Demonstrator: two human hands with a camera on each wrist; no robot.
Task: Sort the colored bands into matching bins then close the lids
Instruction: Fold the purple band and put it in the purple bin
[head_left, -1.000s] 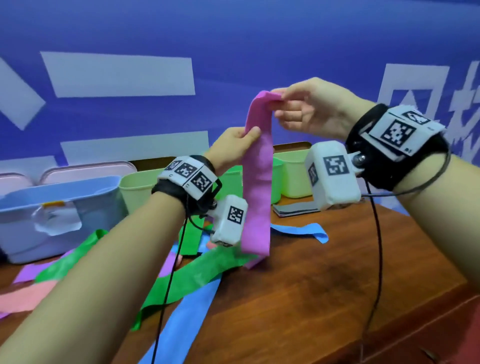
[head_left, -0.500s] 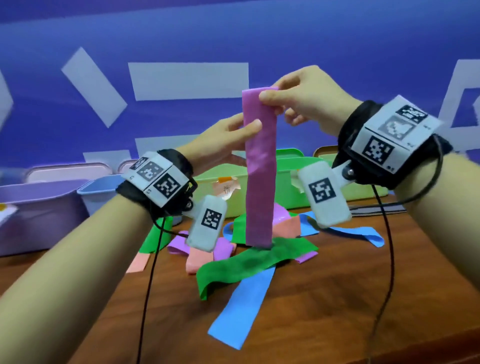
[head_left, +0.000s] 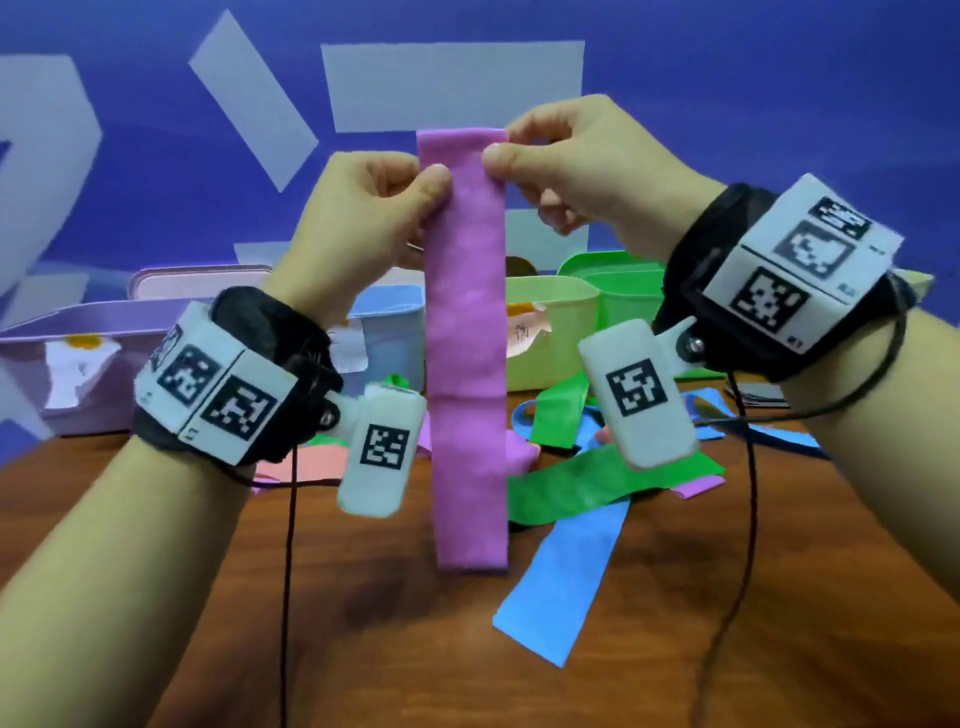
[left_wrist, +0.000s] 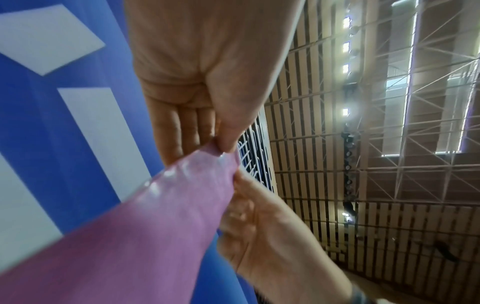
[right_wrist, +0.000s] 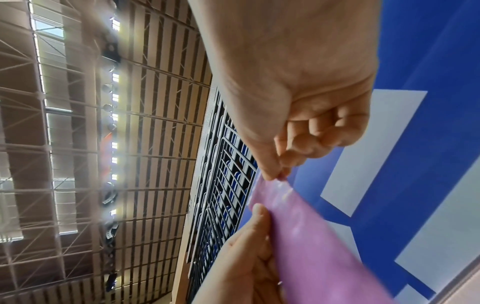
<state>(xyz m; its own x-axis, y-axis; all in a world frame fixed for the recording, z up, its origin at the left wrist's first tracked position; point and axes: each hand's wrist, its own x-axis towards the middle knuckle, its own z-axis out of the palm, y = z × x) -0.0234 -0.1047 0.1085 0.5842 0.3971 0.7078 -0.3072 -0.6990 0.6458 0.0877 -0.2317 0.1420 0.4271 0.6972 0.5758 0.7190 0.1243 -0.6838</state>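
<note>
Head camera looks forward and down from close above; both wrist cameras look up along the hands, sharing the hanging pink-purple stretchy band (head_left: 465, 332) at 12 o'clock.

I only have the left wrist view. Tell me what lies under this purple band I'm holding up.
Observer: The purple band hangs straight down over a wooden table, above a loose pile of bands.
Operator: Name the colours nearest it.
Observer: A green band and a blue band lie just right of its lower end.
Operator: Report which bins are there.
Observer: Behind the pile stand a purple bin, a blue bin and a light green bin, all open.
Operator: Confirm my grips.
Observer: The left hand and the right hand each pinch a top corner.
</note>
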